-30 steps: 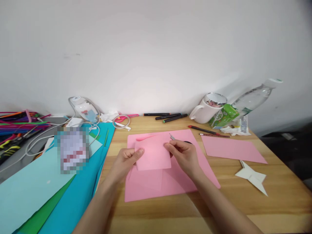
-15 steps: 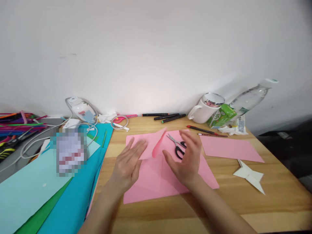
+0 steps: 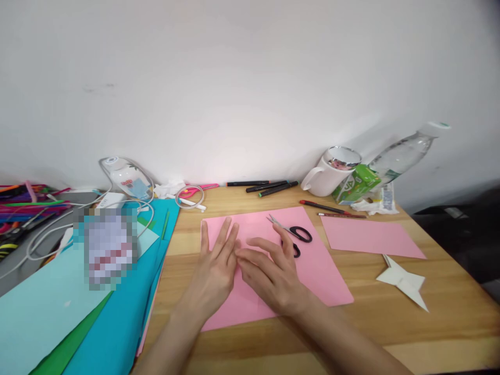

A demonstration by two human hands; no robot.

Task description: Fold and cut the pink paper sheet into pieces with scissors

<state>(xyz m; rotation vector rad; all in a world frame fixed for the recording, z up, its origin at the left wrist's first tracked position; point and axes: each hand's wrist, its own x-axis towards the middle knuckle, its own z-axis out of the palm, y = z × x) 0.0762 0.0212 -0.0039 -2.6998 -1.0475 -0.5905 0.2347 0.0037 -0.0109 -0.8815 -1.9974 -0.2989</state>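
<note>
My left hand (image 3: pixel 216 265) lies on the pink paper (image 3: pixel 324 276) with its fingers stretched and spread. My right hand (image 3: pixel 273 273) is beside it, its fingers extended and slightly bent. The fingertips of the right hand meet the left hand near its thumb side, and nothing shows in its grasp. Both hands hide part of the pink sheets, so the edges of a smaller pink piece beneath them cannot be made out. Black-handled scissors (image 3: pixel 301 233) rest on the paper just beyond my right hand, with one handle loop partly covered by the fingers.
Right of the hands lie another pink sheet (image 3: pixel 371 237) and a white folded paper star (image 3: pixel 402 281). A white mug (image 3: pixel 326 177), green carton (image 3: pixel 357 185), tilted bottle (image 3: pixel 406 153) and several markers (image 3: pixel 269 186) line the back. Blue paper (image 3: pixel 117 323) and cables lie left.
The raised, curled pink flap has gone down flat beneath my hands. My right hand has moved left and down to meet my left hand, uncovering more of the scissors.
</note>
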